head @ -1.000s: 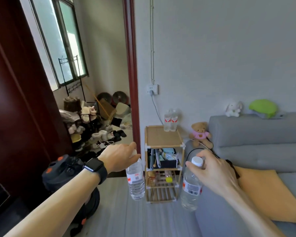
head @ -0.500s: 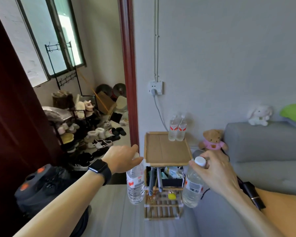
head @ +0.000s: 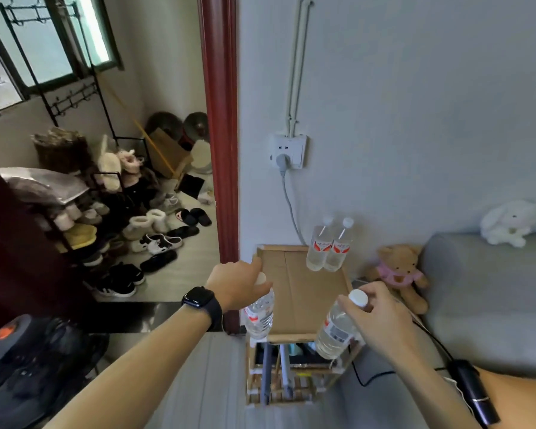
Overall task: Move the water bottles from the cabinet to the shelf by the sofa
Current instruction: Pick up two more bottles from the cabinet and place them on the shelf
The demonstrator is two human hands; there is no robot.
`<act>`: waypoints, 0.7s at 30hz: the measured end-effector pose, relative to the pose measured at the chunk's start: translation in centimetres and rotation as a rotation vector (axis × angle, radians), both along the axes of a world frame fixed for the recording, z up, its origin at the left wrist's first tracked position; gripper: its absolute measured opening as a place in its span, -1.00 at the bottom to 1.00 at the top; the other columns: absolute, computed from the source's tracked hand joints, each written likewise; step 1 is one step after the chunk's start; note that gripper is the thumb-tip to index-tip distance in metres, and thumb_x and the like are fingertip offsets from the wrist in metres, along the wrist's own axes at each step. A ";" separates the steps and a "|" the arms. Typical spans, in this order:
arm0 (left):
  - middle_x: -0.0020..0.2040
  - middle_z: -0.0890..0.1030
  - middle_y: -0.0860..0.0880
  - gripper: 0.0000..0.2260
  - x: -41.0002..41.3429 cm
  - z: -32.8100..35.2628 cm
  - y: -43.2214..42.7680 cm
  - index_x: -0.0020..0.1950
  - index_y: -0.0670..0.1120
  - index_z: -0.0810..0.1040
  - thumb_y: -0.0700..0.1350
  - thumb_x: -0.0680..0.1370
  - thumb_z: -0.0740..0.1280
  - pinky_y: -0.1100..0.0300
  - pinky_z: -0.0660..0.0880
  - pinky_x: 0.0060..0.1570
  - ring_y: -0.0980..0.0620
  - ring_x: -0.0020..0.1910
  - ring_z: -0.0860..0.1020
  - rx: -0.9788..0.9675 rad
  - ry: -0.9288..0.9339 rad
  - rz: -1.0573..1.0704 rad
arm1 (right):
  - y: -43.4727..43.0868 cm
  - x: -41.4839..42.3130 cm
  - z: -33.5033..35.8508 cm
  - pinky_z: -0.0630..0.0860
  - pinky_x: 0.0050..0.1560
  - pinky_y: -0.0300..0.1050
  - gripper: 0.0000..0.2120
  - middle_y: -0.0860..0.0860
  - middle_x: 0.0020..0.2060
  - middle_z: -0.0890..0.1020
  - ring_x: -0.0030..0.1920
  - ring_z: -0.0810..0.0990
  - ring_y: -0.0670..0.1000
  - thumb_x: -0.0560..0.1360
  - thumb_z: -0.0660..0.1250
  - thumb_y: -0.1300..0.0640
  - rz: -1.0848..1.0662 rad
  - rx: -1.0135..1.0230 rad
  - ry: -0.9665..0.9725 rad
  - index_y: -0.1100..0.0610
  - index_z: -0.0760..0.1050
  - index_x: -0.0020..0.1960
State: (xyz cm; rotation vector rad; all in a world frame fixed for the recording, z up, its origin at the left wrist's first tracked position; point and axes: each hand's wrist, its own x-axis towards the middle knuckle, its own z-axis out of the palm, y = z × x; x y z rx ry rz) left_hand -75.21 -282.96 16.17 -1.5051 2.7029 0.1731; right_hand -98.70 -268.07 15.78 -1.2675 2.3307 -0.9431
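Observation:
My left hand [head: 234,284] grips a clear water bottle [head: 259,315] by its white cap; it hangs at the front left corner of the small wooden shelf [head: 304,297]. My right hand [head: 381,314] holds a second water bottle [head: 334,332] by its neck, tilted, over the shelf's front right corner. Two more bottles [head: 328,247] with red labels stand together at the back of the shelf top, against the wall. The grey sofa [head: 483,292] is directly right of the shelf.
A teddy bear [head: 399,274] sits between shelf and sofa, a white plush rabbit [head: 508,222] on the sofa back. A black cable and device [head: 471,391] lie on the sofa seat. Left is a red door frame [head: 218,125], shoes [head: 155,243] beyond, and a black machine [head: 28,366].
I have come closer to the shelf and the view tilts down. Both hands with their bottles have moved forward, from in front of the shelf to above its front edge.

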 end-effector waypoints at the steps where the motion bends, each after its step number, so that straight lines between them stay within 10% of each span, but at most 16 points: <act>1: -0.17 0.56 -0.02 -0.54 -0.8 -0.5 -1.3 0.26 -0.07 0.34 0.27 0.59 0.08 0.05 0.52 -0.17 -0.09 -0.20 0.56 0.008 -0.005 -0.005 | -1.5 -0.4 -0.4 0.45 -0.15 -0.05 -0.68 -0.21 -0.24 0.60 -0.12 0.58 -0.04 0.38 0.44 -0.25 0.010 0.016 0.016 -0.10 0.42 -0.08; 21: -0.14 0.60 -0.04 -0.68 -12.2 -4.8 -17.7 0.04 -0.06 0.35 0.18 0.54 0.14 0.08 0.53 -0.16 -0.10 -0.19 0.56 0.159 0.142 0.317 | -26.0 -6.5 -4.5 0.50 -0.22 -0.05 -0.81 -0.09 -0.20 0.60 -0.19 0.56 -0.03 0.50 0.20 -0.21 0.452 0.276 0.203 -0.14 0.33 0.02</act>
